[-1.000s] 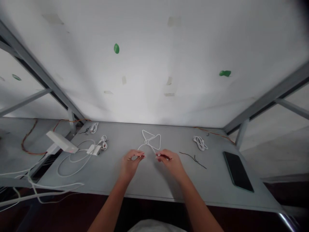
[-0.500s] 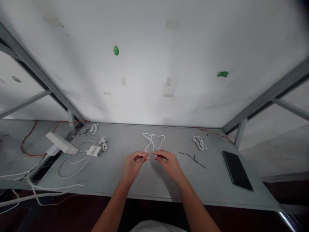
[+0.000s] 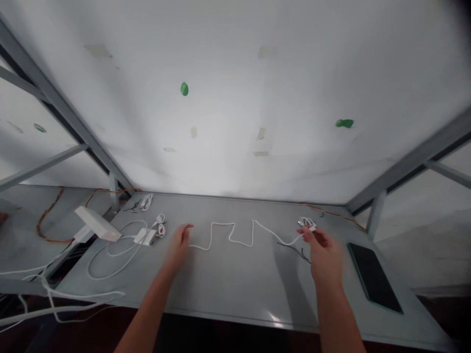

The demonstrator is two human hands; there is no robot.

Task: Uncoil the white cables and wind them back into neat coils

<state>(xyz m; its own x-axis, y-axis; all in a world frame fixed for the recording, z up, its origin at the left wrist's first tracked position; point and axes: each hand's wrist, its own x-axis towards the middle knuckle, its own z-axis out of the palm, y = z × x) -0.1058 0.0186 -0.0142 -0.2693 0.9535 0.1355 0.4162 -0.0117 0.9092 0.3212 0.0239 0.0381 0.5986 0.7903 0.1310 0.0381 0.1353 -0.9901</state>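
Note:
A white charging cable (image 3: 242, 241) stretches in angular bends across the grey table between my two hands. My left hand (image 3: 179, 245), slightly blurred, is closed at the cable's left end; the connector there is hidden. On the other side, my right hand (image 3: 324, 252) pinches the right end, with a white connector showing at the fingertips. Just behind those fingertips lies a coiled white cable (image 3: 306, 221). A thin black twist tie (image 3: 290, 246) rests on the table beneath the right stretch of the cable.
To the right lies a dark phone-like tablet (image 3: 374, 277). A white charger (image 3: 145, 237) with looped cable, a tied white cable (image 3: 146, 201) and a white power strip (image 3: 97, 223) occupy the left. A grey metal frame (image 3: 373, 211) and white wall (image 3: 228, 98) bound the table.
My hands were close together at the middle, pinching the cable ends. They have moved apart, left and right, and the bunched cable is now drawn out between them. The view has shifted slightly.

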